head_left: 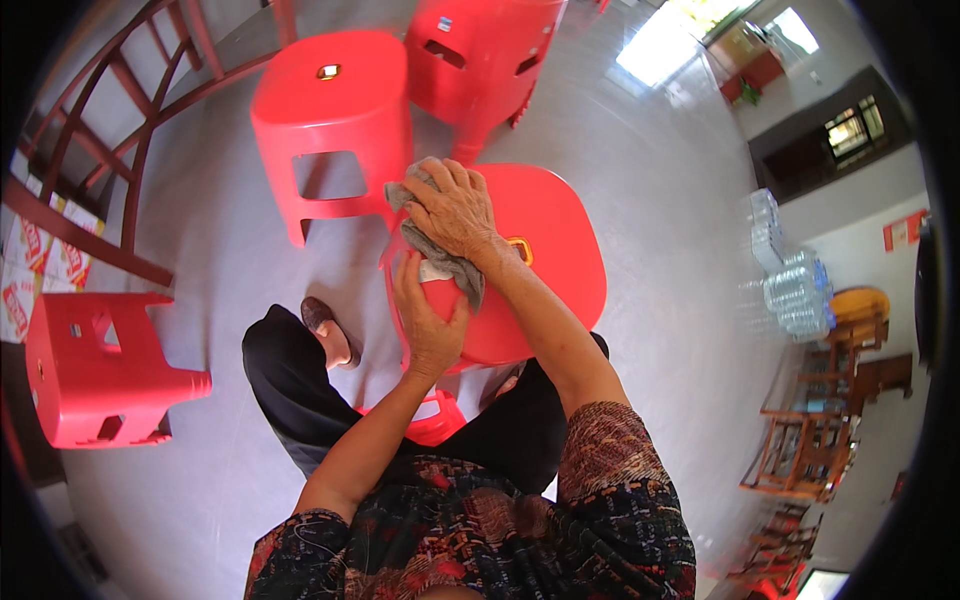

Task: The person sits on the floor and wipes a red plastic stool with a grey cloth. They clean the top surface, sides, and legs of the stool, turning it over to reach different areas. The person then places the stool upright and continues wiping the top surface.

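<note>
In front of me stands a red plastic stool (555, 250) with an orange-rimmed hole in its seat. My right hand (455, 210) presses a crumpled grey cloth (455, 265) against the left side of the seat, its fingers bent over the cloth. Just nearer to me, my left hand (430, 325) lies along the stool's left edge, fingers stretched and thumb apart. A small white patch (433, 271) shows between this hand and the cloth; I cannot tell what it is.
Another red stool (335, 95) stands beyond to the left, with a stack of red stools (480, 60) beside it. A further red stool (110, 370) lies tipped at far left, below a dark red wooden railing (130, 170). Wrapped bottles (798, 290) and wooden chairs (800, 450) line the right wall.
</note>
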Available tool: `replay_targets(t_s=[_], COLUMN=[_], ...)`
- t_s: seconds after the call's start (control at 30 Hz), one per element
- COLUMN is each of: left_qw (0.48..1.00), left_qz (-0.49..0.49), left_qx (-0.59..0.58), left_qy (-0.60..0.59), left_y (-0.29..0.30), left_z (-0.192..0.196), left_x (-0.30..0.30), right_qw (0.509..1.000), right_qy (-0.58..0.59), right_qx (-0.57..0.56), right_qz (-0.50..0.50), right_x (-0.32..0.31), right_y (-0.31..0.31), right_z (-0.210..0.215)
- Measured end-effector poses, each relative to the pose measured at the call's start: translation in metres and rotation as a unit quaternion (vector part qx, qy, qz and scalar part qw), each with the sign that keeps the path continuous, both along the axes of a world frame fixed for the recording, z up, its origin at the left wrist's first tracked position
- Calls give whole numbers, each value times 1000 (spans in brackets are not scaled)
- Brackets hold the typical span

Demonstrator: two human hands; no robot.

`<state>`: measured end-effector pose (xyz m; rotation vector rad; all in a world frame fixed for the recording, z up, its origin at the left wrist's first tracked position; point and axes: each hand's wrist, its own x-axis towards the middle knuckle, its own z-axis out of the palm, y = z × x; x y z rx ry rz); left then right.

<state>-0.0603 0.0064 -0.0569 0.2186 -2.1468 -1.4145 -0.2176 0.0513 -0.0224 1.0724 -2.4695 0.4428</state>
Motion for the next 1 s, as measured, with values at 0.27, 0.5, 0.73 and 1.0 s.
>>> replay_targets(t_s=[0.27, 0.5, 0.73, 1.0], left_qw=[1000, 999, 999, 997], left_qz=[-13, -15, -27, -44], left_qx=[-21, -30, 31, -38], left_qy=[4, 9, 12, -47], left_y=[4, 1, -6, -26], left_z=[-2, -6, -23, -20], left_x=[2, 4, -2, 3], right_qw=[928, 817, 936, 976], right_qy=[74, -203, 79, 37], right_qx=[10, -171, -31, -139], right_qz=[-366, -512, -340, -163], right_x=[23, 89, 142, 160], right_y=[149, 207, 120, 45], right_z=[-16, -15, -8, 0])
